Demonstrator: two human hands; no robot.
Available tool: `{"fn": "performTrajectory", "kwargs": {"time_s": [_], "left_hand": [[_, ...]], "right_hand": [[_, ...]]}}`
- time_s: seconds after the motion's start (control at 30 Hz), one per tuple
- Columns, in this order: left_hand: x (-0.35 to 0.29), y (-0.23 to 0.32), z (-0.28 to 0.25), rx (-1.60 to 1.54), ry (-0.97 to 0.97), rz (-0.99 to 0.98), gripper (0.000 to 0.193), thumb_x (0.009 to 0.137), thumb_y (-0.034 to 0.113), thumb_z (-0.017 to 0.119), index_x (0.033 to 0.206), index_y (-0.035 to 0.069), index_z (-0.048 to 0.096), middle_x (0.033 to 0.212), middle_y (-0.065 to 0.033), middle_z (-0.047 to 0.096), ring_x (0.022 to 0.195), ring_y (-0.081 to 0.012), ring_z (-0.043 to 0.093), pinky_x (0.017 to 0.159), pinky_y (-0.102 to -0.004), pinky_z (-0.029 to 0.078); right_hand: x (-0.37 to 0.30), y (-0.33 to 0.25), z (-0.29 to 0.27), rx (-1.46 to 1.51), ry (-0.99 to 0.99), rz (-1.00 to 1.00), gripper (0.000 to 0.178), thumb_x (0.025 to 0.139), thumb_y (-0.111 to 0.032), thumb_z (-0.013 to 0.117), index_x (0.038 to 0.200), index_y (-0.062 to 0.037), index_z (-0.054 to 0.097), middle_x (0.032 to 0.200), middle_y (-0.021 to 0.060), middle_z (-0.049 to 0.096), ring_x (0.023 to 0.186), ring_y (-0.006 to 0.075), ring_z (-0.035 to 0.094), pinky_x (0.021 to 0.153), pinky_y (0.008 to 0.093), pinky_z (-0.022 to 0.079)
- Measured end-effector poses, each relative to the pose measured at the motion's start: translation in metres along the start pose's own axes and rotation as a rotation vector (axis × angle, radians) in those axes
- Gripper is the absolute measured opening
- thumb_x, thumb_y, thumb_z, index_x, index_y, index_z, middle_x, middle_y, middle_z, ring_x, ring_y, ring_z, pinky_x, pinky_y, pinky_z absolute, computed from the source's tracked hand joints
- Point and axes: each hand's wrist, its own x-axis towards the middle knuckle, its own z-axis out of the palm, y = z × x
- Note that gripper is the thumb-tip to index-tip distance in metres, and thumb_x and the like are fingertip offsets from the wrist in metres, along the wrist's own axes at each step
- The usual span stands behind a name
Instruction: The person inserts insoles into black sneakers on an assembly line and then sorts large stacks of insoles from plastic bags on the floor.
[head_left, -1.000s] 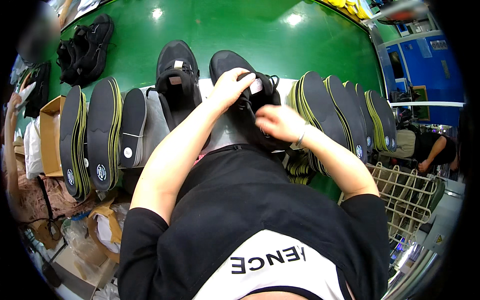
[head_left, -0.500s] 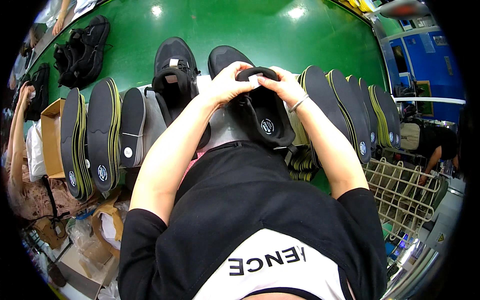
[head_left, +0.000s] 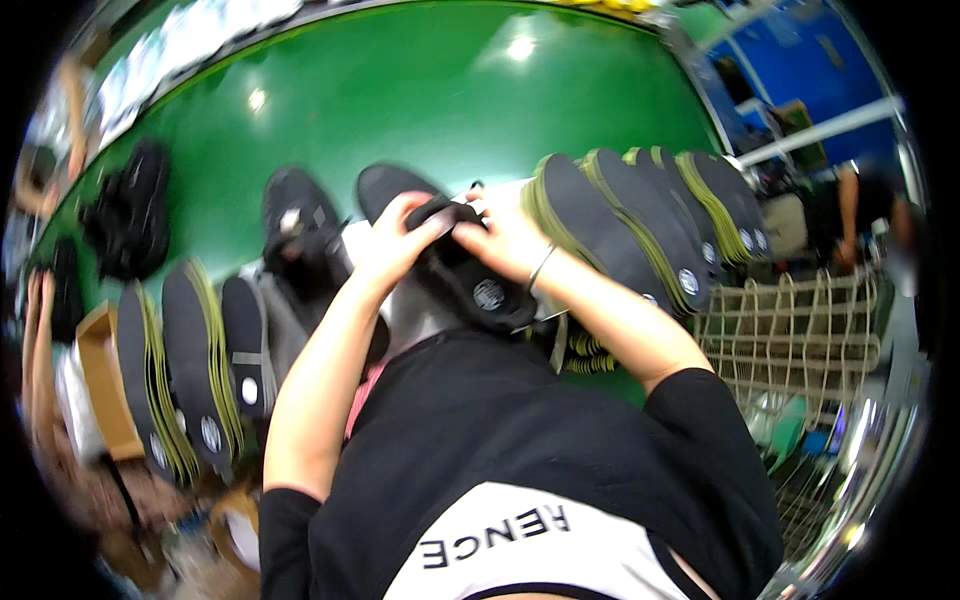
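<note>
Pinching a black shoe (head_left: 455, 272) by its tongue (head_left: 461, 212), left hand (head_left: 394, 240) and right hand (head_left: 508, 236) nearly meet; the right has moved up, leaving the insole (head_left: 489, 294) seemingly seated.

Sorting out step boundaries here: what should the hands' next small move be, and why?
Probably straighten the tongue of the black shoe before letting go. The left hand and right hand both hold it, and a round pale mark, like those on the stacked insoles, shows inside the heel, suggesting an insole already sits there. Blur hides the tongue's exact lie.
</note>
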Motion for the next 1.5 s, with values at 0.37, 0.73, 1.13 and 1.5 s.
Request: {"fn": "performTrajectory", "kwargs": {"time_s": [0.37,0.73,1.13,1.5], "left_hand": [[0.0,-0.011,0.009,0.205,0.099,0.015,0.034,0.079,0.018,0.054,0.104,-0.002,0.046,0.095,-0.0086,0.054,0.086,-0.0136,0.049,0.078,-0.0247,0.039],[-0.01,0.013,0.01,0.284,0.027,0.03,0.044,0.08,0.029,0.054,0.112,0.001,0.041,0.108,-0.0122,0.046,0.097,-0.0189,0.046,0.085,-0.0284,0.036],[-0.084,0.041,-0.104,0.941,0.343,0.313,0.043,0.076,0.022,0.057,0.113,0.003,0.043,0.112,-0.0152,0.047,0.104,-0.0297,0.043,0.09,-0.0343,0.033],[-0.029,0.008,-0.13,0.655,0.499,-0.037,0.03,0.072,0.03,0.057,0.082,0.002,0.061,0.077,-0.0125,0.061,0.073,-0.0211,0.059,0.067,-0.0292,0.044]], "right_hand": [[-0.045,-0.027,0.008,-0.519,-1.019,-0.016,0.025,0.066,-0.015,0.054,0.086,-0.0026,0.062,0.087,0.0139,0.061,0.078,0.027,0.058,0.067,0.0373,0.045],[-0.021,-0.023,0.013,-0.475,-1.159,-0.1,0.03,0.064,-0.014,0.049,0.087,0.0016,0.06,0.088,0.0162,0.06,0.084,0.0291,0.057,0.071,0.0383,0.044],[-0.042,-0.018,0.01,-0.484,-0.865,-0.01,0.036,0.071,-0.029,0.053,0.085,0.0045,0.051,0.086,0.0215,0.057,0.084,0.0324,0.056,0.075,0.0374,0.044],[-0.037,-0.017,0.008,-0.468,-0.879,0.023,0.036,0.072,-0.028,0.053,0.086,0.0055,0.05,0.085,0.0224,0.057,0.084,0.0329,0.055,0.075,0.0373,0.044]]}}
